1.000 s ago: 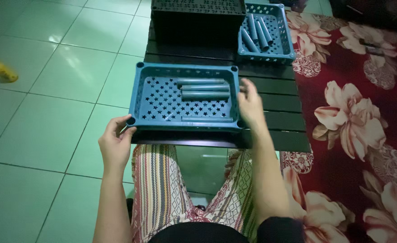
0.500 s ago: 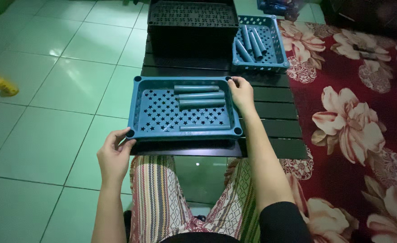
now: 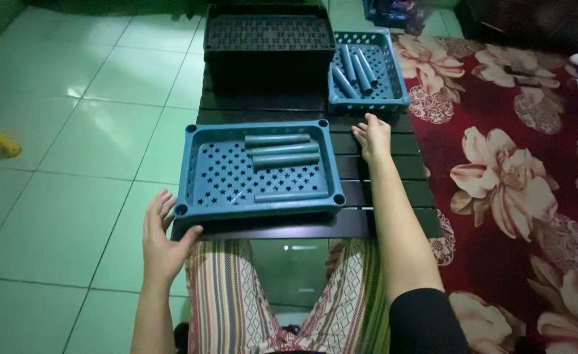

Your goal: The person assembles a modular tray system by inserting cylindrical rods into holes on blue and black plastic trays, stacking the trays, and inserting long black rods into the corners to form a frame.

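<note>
A blue tray (image 3: 260, 170) holding four grey tubes (image 3: 277, 151) sat mid-frame on the dark slatted table (image 3: 394, 219). The left hand (image 3: 162, 242), fingers spread, hovered just off its lower-left corner; the right hand (image 3: 372, 136), open, rested on bare slats between it and the smaller basket (image 3: 367, 72) upper right. A black crate (image 3: 269, 42) blocked the far edge.

Dim greenish light, glare on the floor tiles (image 3: 72, 92), soft edges.

We see only part of our left forearm (image 3: 151, 314), cut off by the bottom edge, like our striped trousers (image 3: 236, 301). The black crate (image 3: 269, 46) loses its far rim at the top edge. The yellow thing (image 3: 0, 143) on the floor is too blurred to name.
</note>
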